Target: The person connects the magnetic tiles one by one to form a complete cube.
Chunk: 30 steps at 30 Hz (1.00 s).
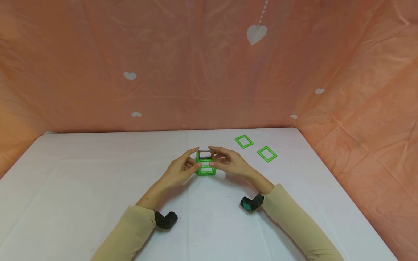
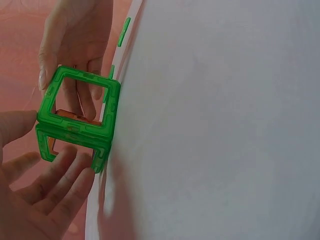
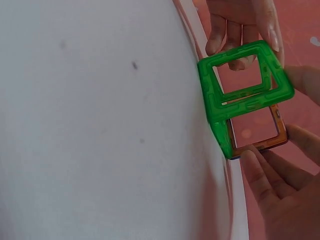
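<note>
Fingers of our left hand (image 1: 179, 169) and right hand (image 1: 232, 162) pinch a hollow green-and-orange plastic box (image 2: 75, 130), far-middle of the white table (image 1: 81, 181). Probably light, stiff, slick; it may pop apart, so we hold its edges.

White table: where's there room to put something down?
There's a big bare patch between the white table's left edge and the left hand, and another between the sleeves. It's crowded where the left hand and right hand hold the green box; two green squares lie beyond, to the right.
</note>
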Each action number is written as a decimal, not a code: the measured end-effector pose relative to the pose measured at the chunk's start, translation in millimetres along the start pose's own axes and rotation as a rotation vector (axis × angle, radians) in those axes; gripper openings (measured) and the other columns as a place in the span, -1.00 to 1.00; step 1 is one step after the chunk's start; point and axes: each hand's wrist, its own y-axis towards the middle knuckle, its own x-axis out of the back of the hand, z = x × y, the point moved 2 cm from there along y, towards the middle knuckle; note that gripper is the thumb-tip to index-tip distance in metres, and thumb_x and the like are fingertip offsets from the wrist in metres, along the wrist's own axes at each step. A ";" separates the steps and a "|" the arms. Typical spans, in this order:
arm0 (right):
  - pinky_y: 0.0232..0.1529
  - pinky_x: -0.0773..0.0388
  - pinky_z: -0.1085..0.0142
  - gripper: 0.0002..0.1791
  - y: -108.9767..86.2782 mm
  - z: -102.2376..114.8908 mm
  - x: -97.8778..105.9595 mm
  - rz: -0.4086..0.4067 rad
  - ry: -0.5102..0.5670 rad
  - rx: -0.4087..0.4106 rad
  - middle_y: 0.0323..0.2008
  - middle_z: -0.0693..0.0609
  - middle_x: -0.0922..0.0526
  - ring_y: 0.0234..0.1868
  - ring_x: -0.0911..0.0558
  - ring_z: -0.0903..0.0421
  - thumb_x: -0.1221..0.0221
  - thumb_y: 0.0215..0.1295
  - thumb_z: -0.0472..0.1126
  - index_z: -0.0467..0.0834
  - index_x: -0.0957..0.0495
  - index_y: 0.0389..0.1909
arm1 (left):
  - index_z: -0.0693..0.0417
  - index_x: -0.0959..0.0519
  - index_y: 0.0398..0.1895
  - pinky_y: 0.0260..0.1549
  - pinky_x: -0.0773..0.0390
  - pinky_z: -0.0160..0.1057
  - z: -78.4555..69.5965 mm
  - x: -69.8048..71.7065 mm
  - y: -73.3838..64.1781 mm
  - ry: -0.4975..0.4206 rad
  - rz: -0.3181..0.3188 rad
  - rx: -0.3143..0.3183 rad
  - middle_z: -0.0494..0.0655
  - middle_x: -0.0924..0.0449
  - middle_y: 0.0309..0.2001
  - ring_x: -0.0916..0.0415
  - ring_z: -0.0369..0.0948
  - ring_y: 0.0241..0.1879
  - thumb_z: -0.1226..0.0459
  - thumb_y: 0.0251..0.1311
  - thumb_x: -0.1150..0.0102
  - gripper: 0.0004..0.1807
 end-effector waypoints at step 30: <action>0.12 -0.52 0.08 -0.37 -1.4 -3.9 6.6 0.021 -0.089 0.006 0.22 -0.15 -0.51 0.21 -0.52 -0.06 -0.22 0.29 -0.20 -0.18 -0.30 0.37 | 0.30 -0.18 0.41 0.10 -0.48 0.06 1.2 -3.4 3.4 0.046 0.008 -0.105 0.24 -0.31 0.31 -0.46 0.12 0.13 0.27 0.33 -0.10 -0.36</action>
